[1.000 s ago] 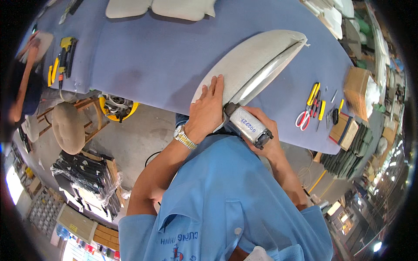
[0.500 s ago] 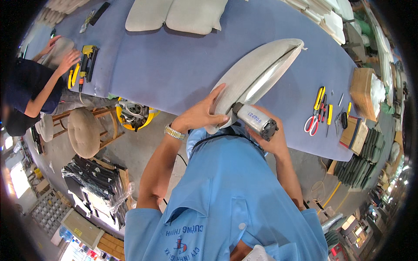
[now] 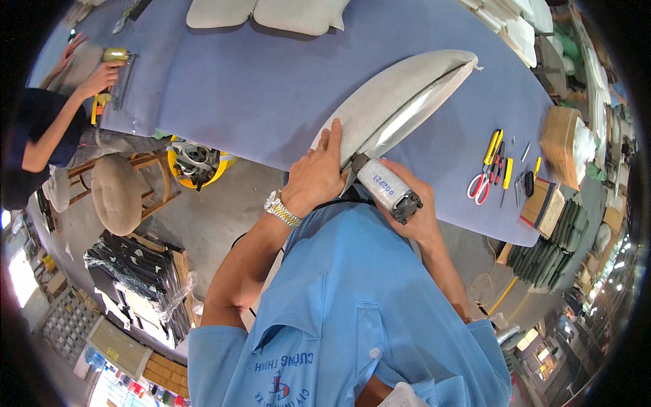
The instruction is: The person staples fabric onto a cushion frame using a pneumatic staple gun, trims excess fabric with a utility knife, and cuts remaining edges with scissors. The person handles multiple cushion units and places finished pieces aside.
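A pale grey upholstered cushion (image 3: 380,98) stands tilted on its edge at the near side of the table, its far tip pointing right and its open underside facing right. My left hand (image 3: 316,168) grips its near end, fingers along the fabric; the thumb is hidden. In my right hand (image 3: 415,203) is a pneumatic staple gun (image 3: 386,184), its silver body over my fingers and its nose against or close beside the cushion's near rim. The handle is mostly hidden by the hand.
On the blue-covered table (image 3: 251,95) lie red-handled scissors (image 3: 480,188), cutters and a screwdriver (image 3: 507,173) at right. Two grey cushions (image 3: 291,17) lie at the far side. A cardboard box (image 3: 561,146) stands right. At left a co-worker's hand (image 3: 100,80) holds another staple gun (image 3: 116,54).
My left hand has shifted from a spread thumb-and-finger hold to fingers laid along the cushion. The staple gun stays at its near end. The co-worker has picked up the yellow-and-black staple gun.
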{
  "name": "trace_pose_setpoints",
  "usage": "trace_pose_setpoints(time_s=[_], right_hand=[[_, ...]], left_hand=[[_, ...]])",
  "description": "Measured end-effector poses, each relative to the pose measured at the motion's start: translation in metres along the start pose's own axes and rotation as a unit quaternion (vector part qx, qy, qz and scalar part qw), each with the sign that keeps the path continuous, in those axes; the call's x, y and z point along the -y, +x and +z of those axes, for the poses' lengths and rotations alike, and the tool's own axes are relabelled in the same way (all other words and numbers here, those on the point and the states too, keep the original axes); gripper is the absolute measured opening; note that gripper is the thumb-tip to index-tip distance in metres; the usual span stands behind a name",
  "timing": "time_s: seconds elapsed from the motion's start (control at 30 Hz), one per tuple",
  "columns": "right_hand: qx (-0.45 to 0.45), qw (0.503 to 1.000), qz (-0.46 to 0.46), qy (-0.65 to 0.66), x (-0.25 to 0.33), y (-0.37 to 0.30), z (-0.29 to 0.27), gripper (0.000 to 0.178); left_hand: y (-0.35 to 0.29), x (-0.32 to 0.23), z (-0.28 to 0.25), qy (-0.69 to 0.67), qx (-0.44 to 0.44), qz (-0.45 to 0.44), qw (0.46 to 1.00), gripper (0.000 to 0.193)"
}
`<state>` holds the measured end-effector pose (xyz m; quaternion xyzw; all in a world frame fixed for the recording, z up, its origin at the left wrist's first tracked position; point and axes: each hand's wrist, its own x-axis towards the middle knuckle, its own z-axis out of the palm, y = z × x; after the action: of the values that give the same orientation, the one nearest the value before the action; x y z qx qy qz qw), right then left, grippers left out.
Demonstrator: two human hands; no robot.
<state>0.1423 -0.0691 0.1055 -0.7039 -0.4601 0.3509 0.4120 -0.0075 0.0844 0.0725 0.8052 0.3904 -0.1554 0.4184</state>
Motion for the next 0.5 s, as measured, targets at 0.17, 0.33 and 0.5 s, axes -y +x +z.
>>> trace_pose_setpoints(time_s=[0.17, 0.33, 0.5], right_hand=[[0.005, 0.999, 0.049, -0.021, 0.006, -0.002, 0.003, 0.055], [-0.018, 0.997, 0.076, -0.018, -0.007, -0.008, 0.014, 0.056], [-0.003, 0.998, 0.044, -0.04, -0.004, -0.005, 0.012, 0.057]], left_hand=[[-0.002, 0.003, 0.017, 0.032, -0.041, 0.018, 0.998, 0.097], [-0.001, -0.003, 0.018, 0.032, -0.054, 0.009, 0.998, 0.098], [-0.001, 0.002, 0.012, 0.026, -0.045, 0.015, 0.999, 0.099]])
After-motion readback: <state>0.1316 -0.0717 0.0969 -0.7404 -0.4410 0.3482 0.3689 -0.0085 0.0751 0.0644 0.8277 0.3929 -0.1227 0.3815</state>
